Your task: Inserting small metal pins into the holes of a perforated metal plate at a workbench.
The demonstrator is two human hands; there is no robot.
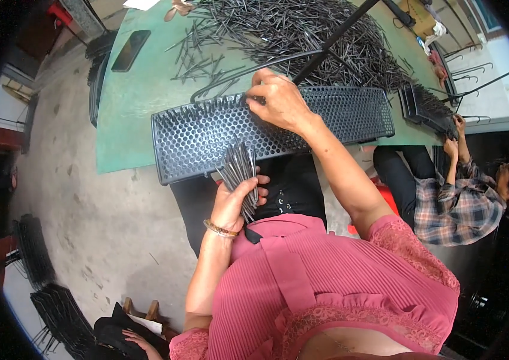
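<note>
My left hand is closed round a bundle of thin dark metal rods, low in front of my body. Before me a long black tray pierced with rows of round holes leans at the table's near edge. A row of short rods stands in holes along its far left side. At the end of that row my right hand bends over the tray, thumb and fingers pinched together. What lies between those fingertips is too small and covered to make out.
A big heap of loose dark rods covers the back of the green table. A black phone lies at the left. A slanting black bar rises behind the tray. At the right another person handles a similar rod-filled tray.
</note>
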